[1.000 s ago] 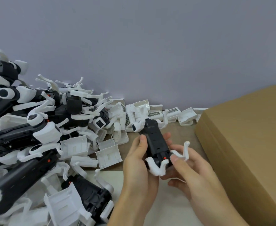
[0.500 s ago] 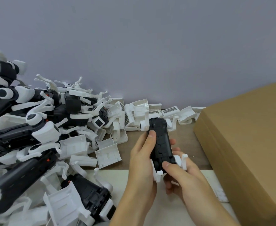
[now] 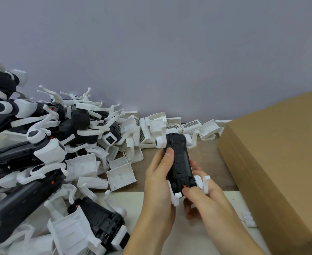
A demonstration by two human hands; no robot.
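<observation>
The left grip (image 3: 159,181) and right grip (image 3: 204,198) both clasp the device (image 3: 179,161) over the middle of the counter (image 3: 209,156). A closed box (image 3: 280,153) at the right edge hides its contents. A pile (image 3: 33,155) of parts lies at the left edge.

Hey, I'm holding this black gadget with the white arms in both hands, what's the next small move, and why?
Probably press the thumb of the right hand onto the small orange catch at the near end of the black gadget. The thumb tip lies right beside that catch, and the left hand grips the gadget's side, which should steady it against the push.
</observation>
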